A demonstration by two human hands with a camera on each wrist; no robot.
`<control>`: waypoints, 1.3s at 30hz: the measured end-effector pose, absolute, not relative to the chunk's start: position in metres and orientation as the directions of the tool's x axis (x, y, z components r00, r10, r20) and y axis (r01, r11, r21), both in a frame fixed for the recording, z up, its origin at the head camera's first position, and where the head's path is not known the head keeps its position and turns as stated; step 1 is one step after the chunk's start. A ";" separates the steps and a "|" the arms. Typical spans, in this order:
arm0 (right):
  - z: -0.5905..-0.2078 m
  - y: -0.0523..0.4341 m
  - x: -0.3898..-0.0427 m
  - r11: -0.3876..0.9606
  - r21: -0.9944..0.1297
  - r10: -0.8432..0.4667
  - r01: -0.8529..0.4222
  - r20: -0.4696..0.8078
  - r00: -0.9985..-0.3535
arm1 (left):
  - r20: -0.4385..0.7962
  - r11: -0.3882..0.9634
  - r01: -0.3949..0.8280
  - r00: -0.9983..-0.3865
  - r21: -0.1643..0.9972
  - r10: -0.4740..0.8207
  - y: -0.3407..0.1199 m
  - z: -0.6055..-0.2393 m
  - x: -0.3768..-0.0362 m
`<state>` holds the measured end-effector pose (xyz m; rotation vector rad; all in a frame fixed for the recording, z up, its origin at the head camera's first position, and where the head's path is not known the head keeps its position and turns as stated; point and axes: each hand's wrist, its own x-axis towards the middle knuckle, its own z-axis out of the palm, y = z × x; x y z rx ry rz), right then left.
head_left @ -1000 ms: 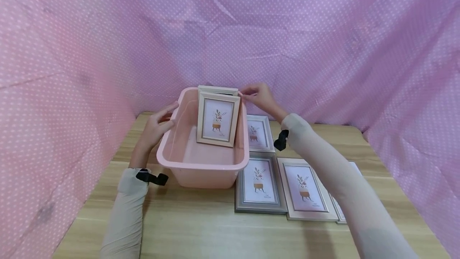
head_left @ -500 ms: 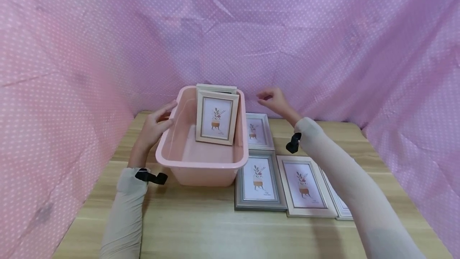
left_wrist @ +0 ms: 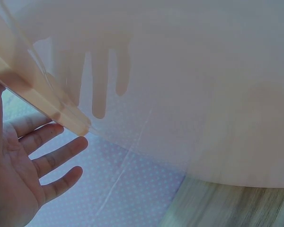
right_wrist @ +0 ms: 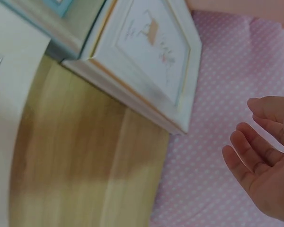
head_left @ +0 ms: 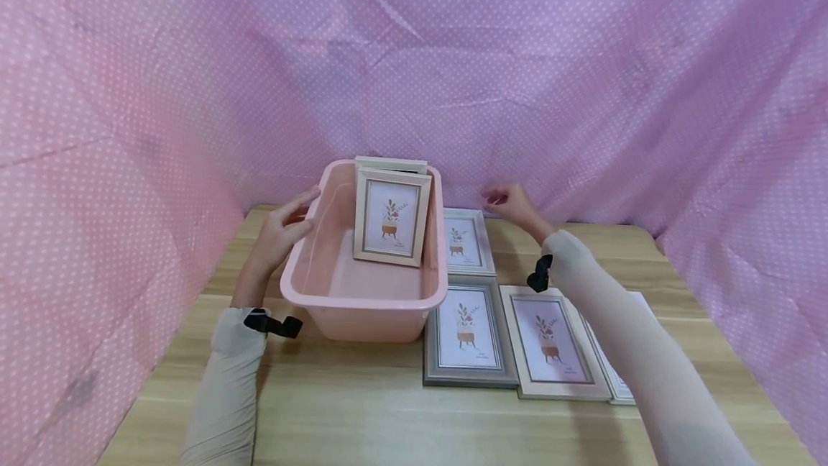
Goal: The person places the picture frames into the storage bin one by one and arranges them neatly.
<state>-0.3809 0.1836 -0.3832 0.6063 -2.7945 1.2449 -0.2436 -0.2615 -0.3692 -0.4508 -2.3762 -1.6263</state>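
A pink plastic tub (head_left: 362, 297) stands on the wooden table. Two picture frames (head_left: 391, 216) lean upright against its far wall, a flower print facing me. My left hand (head_left: 279, 230) rests with straight fingers on the tub's left rim (left_wrist: 42, 101). My right hand (head_left: 511, 205) hovers open and holds nothing, just right of the small white frame (head_left: 466, 241) that lies flat beside the tub. In the right wrist view that frame (right_wrist: 151, 52) sits up left of the loosely curved fingers (right_wrist: 255, 165).
A grey frame (head_left: 467, 333) and a pale wood frame (head_left: 550, 342) lie flat in front of the white one, with another frame's edge (head_left: 614, 380) under my right forearm. Pink dotted cloth (head_left: 129, 128) walls in the table on three sides.
My right hand has let go of the top of the leaning frames, moved right and come down beside the small white frame. The left hand stays on the tub's rim.
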 end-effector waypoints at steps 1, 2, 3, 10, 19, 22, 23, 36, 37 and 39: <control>-0.386 0.184 -0.382 0.611 -0.711 -0.333 -0.347 0.166 -0.928 | 0.358 0.342 0.378 -0.926 0.861 0.122 -0.263 -0.372 -0.245; -0.388 0.185 -0.383 0.619 -0.712 -0.325 -0.331 0.152 -0.933 | 0.357 0.344 0.374 -0.927 0.861 0.114 -0.265 -0.374 -0.247; -0.390 0.186 -0.384 0.627 -0.709 -0.320 -0.322 0.142 -0.937 | 0.357 0.347 0.371 -0.928 0.861 0.106 -0.266 -0.376 -0.249; -0.402 0.188 -0.388 0.646 -0.701 -0.314 -0.302 0.117 -0.942 | 0.355 0.346 0.363 -0.931 0.865 0.089 -0.270 -0.381 -0.253; -0.408 0.188 -0.389 0.624 -0.744 -0.318 -0.241 0.041 -0.947 | 0.361 0.327 0.376 -0.926 0.867 0.109 -0.264 -0.368 -0.242; -0.412 0.189 -0.391 0.614 -0.753 -0.327 -0.235 0.027 -0.944 | 0.372 0.331 0.386 -0.922 0.861 0.108 -0.261 -0.363 -0.237; -0.414 0.189 -0.392 0.613 -0.753 -0.333 -0.238 0.026 -0.942 | 0.374 0.334 0.388 -0.921 0.859 0.107 -0.261 -0.362 -0.236; -0.438 0.194 -0.405 0.614 -0.768 -0.305 -0.179 -0.022 -0.952 | 0.403 0.311 0.424 -0.906 0.851 0.131 -0.258 -0.367 -0.239; -0.439 0.193 -0.406 0.621 -0.765 -0.301 -0.168 -0.035 -0.953 | 0.404 0.314 0.425 -0.905 0.849 0.132 -0.258 -0.367 -0.239; -0.441 0.193 -0.408 0.635 -0.758 -0.296 -0.147 -0.063 -0.953 | 0.403 0.317 0.424 -0.906 0.848 0.133 -0.258 -0.366 -0.239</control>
